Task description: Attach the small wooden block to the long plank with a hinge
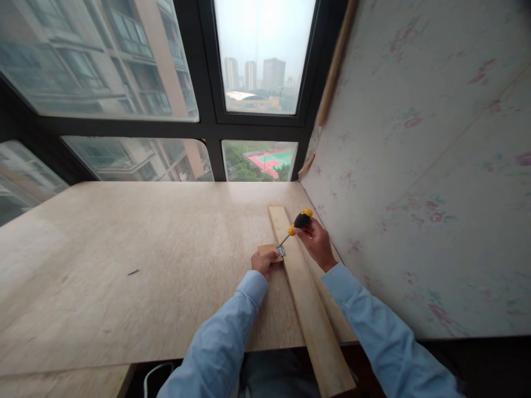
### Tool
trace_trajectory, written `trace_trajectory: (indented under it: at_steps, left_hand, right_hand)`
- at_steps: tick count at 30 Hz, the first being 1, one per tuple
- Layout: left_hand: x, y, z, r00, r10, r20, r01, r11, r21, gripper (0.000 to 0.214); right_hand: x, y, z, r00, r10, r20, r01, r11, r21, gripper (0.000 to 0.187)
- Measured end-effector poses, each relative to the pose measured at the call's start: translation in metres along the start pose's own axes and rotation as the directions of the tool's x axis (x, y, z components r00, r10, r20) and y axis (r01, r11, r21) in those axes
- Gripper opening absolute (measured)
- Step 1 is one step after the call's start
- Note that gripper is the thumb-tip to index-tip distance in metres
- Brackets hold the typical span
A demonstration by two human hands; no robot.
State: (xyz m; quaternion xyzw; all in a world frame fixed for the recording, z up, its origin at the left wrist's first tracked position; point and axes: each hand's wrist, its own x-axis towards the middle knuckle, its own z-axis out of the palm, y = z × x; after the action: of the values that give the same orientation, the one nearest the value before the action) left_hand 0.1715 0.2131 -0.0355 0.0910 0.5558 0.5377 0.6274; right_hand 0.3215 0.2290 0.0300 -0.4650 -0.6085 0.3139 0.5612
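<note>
A screwdriver (302, 219) with a yellow and black handle is held in my right hand (317, 243), its shaft slanting down to the left. Its tip meets a small metal hinge (281, 251). The hinge lies across the edge of a long wooden board (305, 293) and a small wooden block (265, 250). My left hand (264, 263) grips the block, the thumb close beside the hinge. Whether a screw sits under the tip is too small to tell.
The long board runs over the front edge of the marble-patterned counter (186, 249). A small thin dark metal piece (133, 272) lies to the left. A flowered wall (415, 210) stands close on the right, dark-framed windows (211, 130) behind. A white cable (151, 378) hangs below the counter.
</note>
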Motion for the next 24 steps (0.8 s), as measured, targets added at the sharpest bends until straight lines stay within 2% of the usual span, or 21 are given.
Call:
trace_trajectory:
  at_steps: [7,19,24]
  left_hand:
    - [0.0013,-0.001,-0.0006,1.0,0.0,0.019,0.0,1.0,-0.019,0.031]
    - [0.0014,-0.0017,-0.0017,1.0,0.002,0.024,-0.002,1.0,-0.007,0.031]
    - [0.0037,-0.0038,-0.003,1.0,-0.002,0.028,0.002,1.0,-0.016,0.032]
  right_hand:
    - [-0.0028,-0.0018,0.0038,0.999,-0.025,0.038,0.026,0.999,-0.035,0.036]
    - [-0.0021,-0.0022,0.0053,0.998,-0.069,0.002,0.069,0.994,-0.085,0.036]
    - [-0.0001,0.0004,0.0068,0.997,-0.071,0.021,0.073,0.992,-0.107,0.033]
